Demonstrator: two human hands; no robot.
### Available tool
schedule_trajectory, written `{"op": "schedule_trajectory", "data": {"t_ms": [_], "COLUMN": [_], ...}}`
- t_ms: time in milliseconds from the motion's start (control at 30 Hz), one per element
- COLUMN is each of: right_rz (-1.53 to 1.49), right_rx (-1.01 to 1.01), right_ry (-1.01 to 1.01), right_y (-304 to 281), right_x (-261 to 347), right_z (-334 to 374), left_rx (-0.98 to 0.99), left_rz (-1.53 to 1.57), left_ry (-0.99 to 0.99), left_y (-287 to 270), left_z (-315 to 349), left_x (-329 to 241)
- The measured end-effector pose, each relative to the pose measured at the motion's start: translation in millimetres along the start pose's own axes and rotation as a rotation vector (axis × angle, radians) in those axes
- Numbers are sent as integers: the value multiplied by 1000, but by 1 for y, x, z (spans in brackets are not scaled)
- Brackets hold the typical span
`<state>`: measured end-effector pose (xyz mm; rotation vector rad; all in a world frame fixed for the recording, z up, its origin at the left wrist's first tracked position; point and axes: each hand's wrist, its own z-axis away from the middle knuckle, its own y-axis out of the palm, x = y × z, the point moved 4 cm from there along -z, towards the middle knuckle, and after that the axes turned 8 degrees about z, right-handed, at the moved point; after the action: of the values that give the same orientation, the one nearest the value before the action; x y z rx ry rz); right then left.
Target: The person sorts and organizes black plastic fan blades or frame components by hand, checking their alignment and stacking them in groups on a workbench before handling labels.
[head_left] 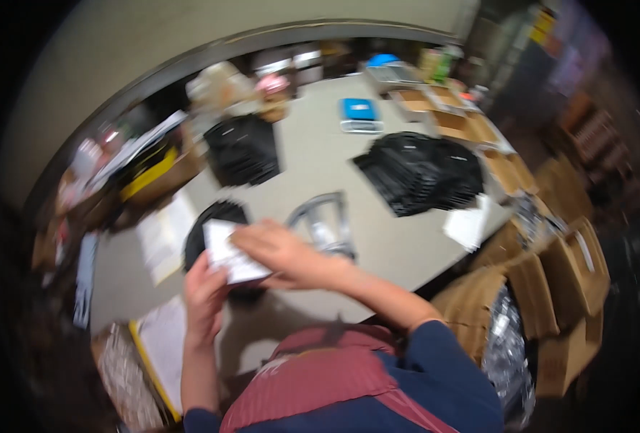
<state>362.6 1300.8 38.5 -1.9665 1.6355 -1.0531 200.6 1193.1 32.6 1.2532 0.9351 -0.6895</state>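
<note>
My left hand (206, 289) grips the lower left edge of a white paper slip (224, 244), thumb and fingers closed on it. From the other side, my right hand (287, 252) lies across the slip with its fingers together over the upper face and its thumb low at the edge. The printing on the slip is blurred. Directly behind and under the hands is a black plastic bag (215, 216), partly hidden. A grey, open-framed tool (325, 222) rests on the table (312, 155) just beyond my right wrist; blur hides its exact kind.
Stacks of black plastic bags lie farther back on the left (244, 150) and right (421, 172). A blue device (359, 110) sits between them. Cardboard boxes (453, 126) line the right edge, with larger cartons (561, 289) beyond. A cluttered box (168, 169) and papers (165, 234) occupy the left.
</note>
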Motion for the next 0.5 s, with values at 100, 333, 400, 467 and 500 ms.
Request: {"op": "schedule_trajectory", "data": {"t_ms": [100, 333, 400, 467, 500], "right_rz": [-32, -280, -200, -141, -105], "right_rx": [61, 59, 95, 163, 193], "right_ry": [-46, 105, 32, -11, -20], "right_y": [-10, -26, -22, -11, -3], "right_x": [2, 2, 10, 23, 27], "right_z": [-6, -10, -16, -19, -18], "left_rx": [29, -69, -50, -78, -94], "left_rz": [-103, 17, 47, 78, 110], "left_ry": [13, 50, 46, 54, 60], "left_y": [7, -2, -3, 0, 3], "left_z": [8, 27, 30, 34, 35], "left_x": [-2, -1, 1, 3, 3]}}
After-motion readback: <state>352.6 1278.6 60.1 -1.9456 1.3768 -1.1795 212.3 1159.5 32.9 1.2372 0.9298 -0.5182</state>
